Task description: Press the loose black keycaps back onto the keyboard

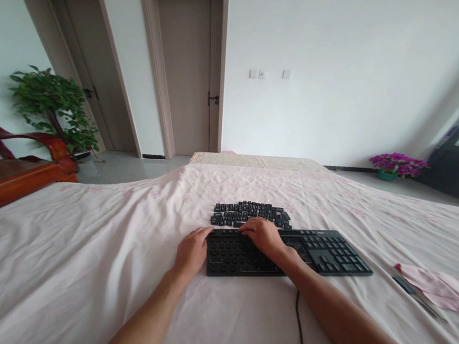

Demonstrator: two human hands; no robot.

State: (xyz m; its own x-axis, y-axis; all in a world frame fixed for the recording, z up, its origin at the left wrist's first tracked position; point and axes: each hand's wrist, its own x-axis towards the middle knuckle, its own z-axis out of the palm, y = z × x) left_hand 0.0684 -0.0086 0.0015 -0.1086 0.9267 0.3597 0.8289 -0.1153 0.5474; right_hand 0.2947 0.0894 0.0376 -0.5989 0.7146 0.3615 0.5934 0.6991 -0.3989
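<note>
A black keyboard (238, 252) lies on the cloth, its left block stripped of most keycaps, while the number pad side at the right keeps its keys. Just beyond its far edge, loose black keycaps (250, 212) are laid out in rows. My left hand (194, 249) is closed at the keyboard's far left corner, fingertips on the edge. Over the far part of the left block, my right hand (264, 235) has its fingers bent together at the top row. Whatever sits under those fingertips is hidden.
A pale pink patterned cloth (137, 232) covers the surface. At the right lie a pink cloth (445, 288) and a slim tool with a dark handle (406, 285). The keyboard's cable (299, 318) runs toward me. A wooden chair (17, 168) stands at the left.
</note>
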